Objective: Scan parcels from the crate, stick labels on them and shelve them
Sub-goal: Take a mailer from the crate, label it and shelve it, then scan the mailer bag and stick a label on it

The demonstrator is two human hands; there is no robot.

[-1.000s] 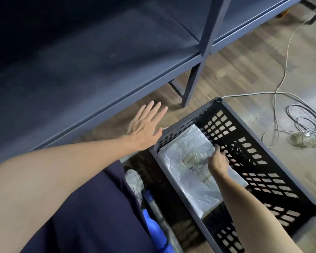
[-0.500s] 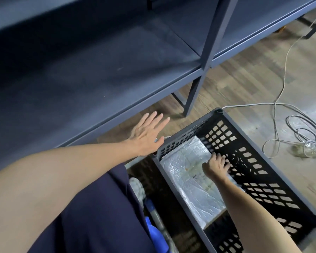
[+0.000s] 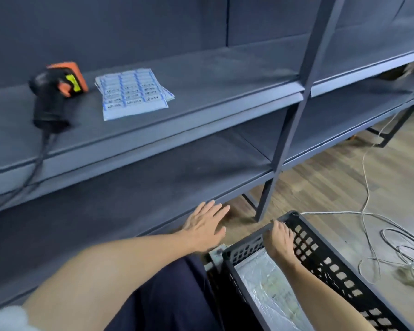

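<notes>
Soft, even light, not very bright. Dark under the lower shelf (image 3: 134, 187), far left of the left hand's fingers (image 3: 210, 209). Small dim shadow on the floor (image 3: 332, 187) just past those fingertips. Blurry scanner (image 3: 55, 91) and label sheets (image 3: 133, 91), high above the fingers. Bent, leaning shelf posts near the edges. A little shine on the parcel (image 3: 270, 290) below the right hand's fingers (image 3: 281, 229).

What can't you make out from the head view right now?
- Label sheet: print too small and blurred to read.
- Scanner: motion-blurred; its cable runs off the left edge.
- Parcel in the crate: far end cut off by the bottom edge, label unreadable.
- Right hand: fingertips hidden over the crate rim.
</notes>
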